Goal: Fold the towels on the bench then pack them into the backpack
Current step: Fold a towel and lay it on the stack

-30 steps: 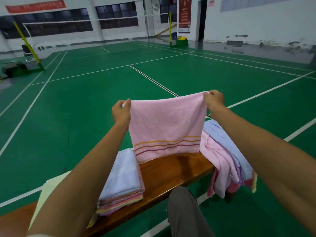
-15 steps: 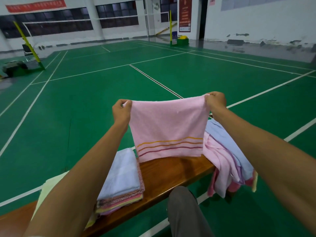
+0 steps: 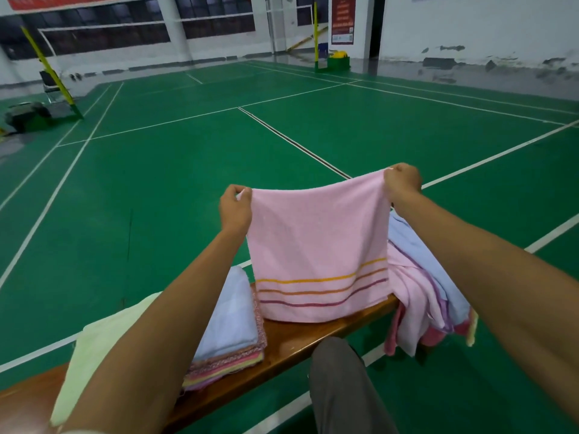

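A glossy wooden tabletop (image 3: 300,343) carries a folded towel stack (image 3: 228,324). Above it, left hand (image 3: 235,211) and right hand (image 3: 402,183) each pinch a top corner of the pink towel (image 3: 316,245). Beyond, a green court floor (image 3: 188,170) meets white walls (image 3: 470,23).

Towel (image 3: 316,242): pink, with one yellow, one orange and one maroon stripe near its lower edge. Bench (image 3: 313,336): brown wood. Stack (image 3: 228,327) left of the towel: pale blue top, pink and yellow layers beneath. Floor (image 3: 156,183): green, white lines.
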